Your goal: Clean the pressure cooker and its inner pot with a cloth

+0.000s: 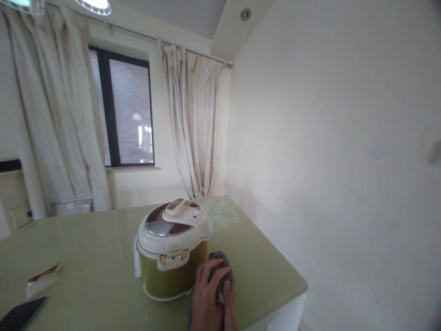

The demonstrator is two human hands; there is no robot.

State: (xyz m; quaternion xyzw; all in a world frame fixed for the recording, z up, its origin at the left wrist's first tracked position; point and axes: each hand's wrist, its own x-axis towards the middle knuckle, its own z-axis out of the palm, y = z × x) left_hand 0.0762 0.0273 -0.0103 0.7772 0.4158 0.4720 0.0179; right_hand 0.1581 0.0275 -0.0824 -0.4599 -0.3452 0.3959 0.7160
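Observation:
My left hand [206, 289] is wrapped over a dark grey bunched thing [220, 257] that looks like a cloth. Against its right side my right hand [230, 301] is closed, so both hands hold it together. They are just above the table or on it; which one I cannot tell. Immediately to their left stands a rice cooker [172, 250], white on top with a greenish body and its lid down. Whether the cloth touches the cooker's side is unclear.
The pale green glossy table [93, 248] has a rounded corner at right, near the wall [330, 161]. At lower left lie a dark flat phone-like object [22, 315] and a small white packet [43, 280] with a red-brown edge. Curtains [193, 115] flank a window behind.

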